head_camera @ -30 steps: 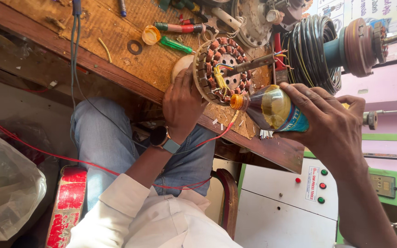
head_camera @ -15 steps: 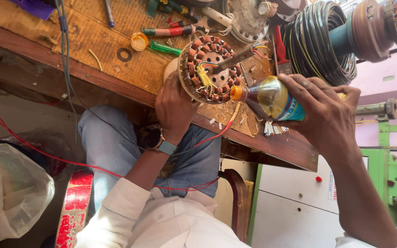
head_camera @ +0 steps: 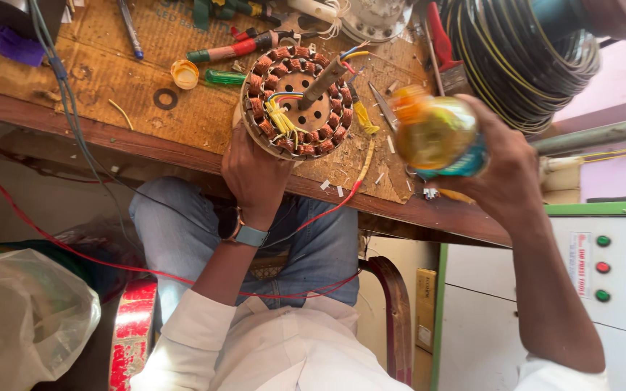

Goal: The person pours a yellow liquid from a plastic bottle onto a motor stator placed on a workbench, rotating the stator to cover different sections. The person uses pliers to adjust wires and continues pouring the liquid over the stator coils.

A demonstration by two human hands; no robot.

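Left hand point(head_camera: 255, 177): fingers wrapped on the near rim of the ceiling-fan stator point(head_camera: 297, 101), propping it tilted so its copper windings face up.
Right hand point(head_camera: 498, 174): fingers curled around an amber bottle point(head_camera: 436, 134), held just right of the stator, orange cap toward it.
Stator: at the wooden surface point(head_camera: 110, 87) edge.
Green screwdriver point(head_camera: 224, 77): left of the stator.

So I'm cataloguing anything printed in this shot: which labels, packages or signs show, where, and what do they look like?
Bottle: in the right hand, clear amber with an orange cap and a blue label band.
Sticker: on the white cabinet panel at right, upright rectangle, white with red print.
Carton: under the bench beside the cabinet, brown cardboard.
Bag: lower left, crumpled translucent white plastic.
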